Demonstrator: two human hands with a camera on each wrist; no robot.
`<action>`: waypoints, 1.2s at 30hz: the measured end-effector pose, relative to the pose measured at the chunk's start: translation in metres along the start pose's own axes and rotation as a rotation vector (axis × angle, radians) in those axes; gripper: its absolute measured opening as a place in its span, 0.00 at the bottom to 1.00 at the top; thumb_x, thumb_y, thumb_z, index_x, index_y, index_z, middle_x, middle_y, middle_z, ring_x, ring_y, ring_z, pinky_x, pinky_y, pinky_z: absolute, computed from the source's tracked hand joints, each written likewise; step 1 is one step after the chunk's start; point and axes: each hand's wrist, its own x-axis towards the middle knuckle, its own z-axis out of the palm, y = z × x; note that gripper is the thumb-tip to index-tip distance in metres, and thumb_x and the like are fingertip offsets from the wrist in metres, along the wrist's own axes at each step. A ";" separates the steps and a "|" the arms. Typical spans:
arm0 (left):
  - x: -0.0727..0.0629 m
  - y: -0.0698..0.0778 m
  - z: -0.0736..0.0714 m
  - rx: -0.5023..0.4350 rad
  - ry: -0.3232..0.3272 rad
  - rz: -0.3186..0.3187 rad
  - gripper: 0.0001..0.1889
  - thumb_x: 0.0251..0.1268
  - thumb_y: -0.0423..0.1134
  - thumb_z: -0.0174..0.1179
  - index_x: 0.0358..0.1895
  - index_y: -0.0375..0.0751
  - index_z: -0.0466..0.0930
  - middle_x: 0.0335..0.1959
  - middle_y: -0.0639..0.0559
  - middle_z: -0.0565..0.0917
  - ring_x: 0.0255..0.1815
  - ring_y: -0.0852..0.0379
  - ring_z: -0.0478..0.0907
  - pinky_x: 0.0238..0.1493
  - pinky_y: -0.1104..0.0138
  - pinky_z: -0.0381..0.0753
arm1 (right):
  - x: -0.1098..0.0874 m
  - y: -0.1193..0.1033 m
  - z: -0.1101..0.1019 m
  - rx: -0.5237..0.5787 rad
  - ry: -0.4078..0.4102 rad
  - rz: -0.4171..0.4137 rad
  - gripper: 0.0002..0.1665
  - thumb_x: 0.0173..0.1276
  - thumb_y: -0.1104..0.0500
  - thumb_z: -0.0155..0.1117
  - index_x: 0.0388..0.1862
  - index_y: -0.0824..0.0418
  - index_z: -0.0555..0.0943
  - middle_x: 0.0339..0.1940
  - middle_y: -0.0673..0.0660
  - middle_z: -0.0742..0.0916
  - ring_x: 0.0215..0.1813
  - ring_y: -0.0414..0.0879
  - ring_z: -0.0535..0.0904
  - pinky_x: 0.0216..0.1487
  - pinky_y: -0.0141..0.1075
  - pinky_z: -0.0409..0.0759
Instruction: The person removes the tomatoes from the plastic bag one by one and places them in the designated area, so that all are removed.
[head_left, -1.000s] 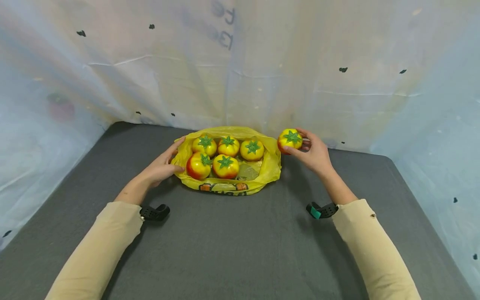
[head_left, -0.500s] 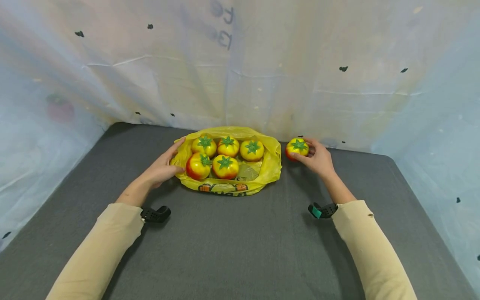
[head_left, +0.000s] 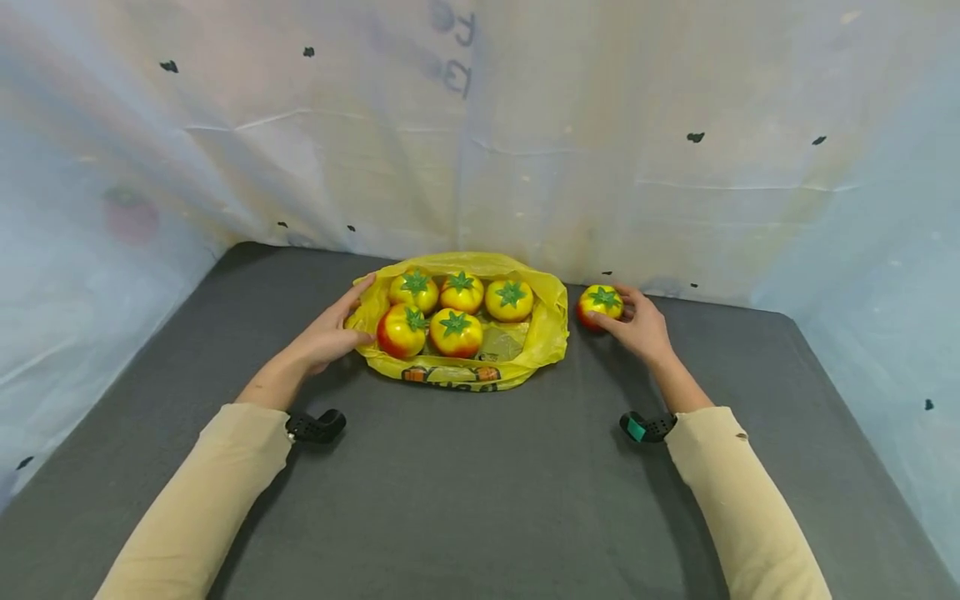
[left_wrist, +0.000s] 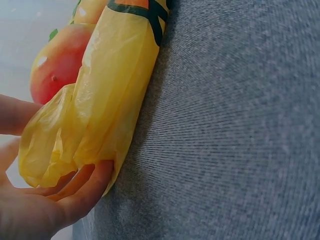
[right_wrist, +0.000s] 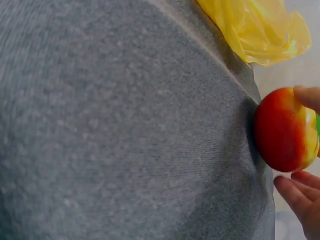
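Observation:
A yellow plastic bag [head_left: 551, 333], its mouth spread wide, lies on the dark table and holds several yellow-red toy tomatoes with green star-shaped tops. One of them, a toy tomato [head_left: 401, 335], sits at its near left. My left hand [head_left: 330, 333] grips the bag's left side; in the left wrist view its fingers [left_wrist: 95, 187] curl round the yellow plastic. To the right of the bag, another toy tomato [head_left: 600, 306] rests on the table, apart from the bag. My right hand [head_left: 645, 329] holds it, thumb on its near side; in the right wrist view two fingertips [right_wrist: 290, 187] lie close beside it.
The grey cloth-covered table [head_left: 480, 500] reaches back to a pale plastic sheet wall [head_left: 562, 125]. Similar sheeting [head_left: 885, 317] stands along the right side. Black straps [head_left: 318, 427] are worn on both wrists.
My right hand has lowered the toy tomato and brought it slightly right, from above the table beside the bag down onto the surface. My left hand has kept its place on the bag.

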 end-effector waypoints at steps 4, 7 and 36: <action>-0.001 0.000 -0.001 0.003 0.001 -0.001 0.48 0.64 0.26 0.51 0.77 0.62 0.32 0.77 0.33 0.38 0.75 0.34 0.44 0.67 0.42 0.60 | 0.000 -0.004 0.000 -0.006 -0.013 -0.008 0.49 0.64 0.44 0.65 0.76 0.61 0.55 0.72 0.70 0.65 0.69 0.64 0.66 0.64 0.54 0.69; 0.000 0.001 -0.001 0.003 -0.002 0.004 0.48 0.64 0.26 0.51 0.77 0.63 0.32 0.77 0.34 0.38 0.76 0.34 0.43 0.67 0.42 0.60 | -0.001 -0.008 -0.002 -0.018 -0.007 -0.002 0.50 0.64 0.44 0.64 0.77 0.61 0.53 0.73 0.70 0.63 0.71 0.64 0.63 0.66 0.53 0.68; -0.002 -0.001 -0.002 0.017 -0.008 0.016 0.48 0.65 0.26 0.51 0.78 0.61 0.31 0.75 0.31 0.43 0.74 0.33 0.49 0.65 0.42 0.63 | 0.001 -0.087 0.019 0.214 0.038 -0.296 0.41 0.65 0.51 0.66 0.72 0.62 0.63 0.72 0.61 0.68 0.71 0.57 0.65 0.67 0.49 0.68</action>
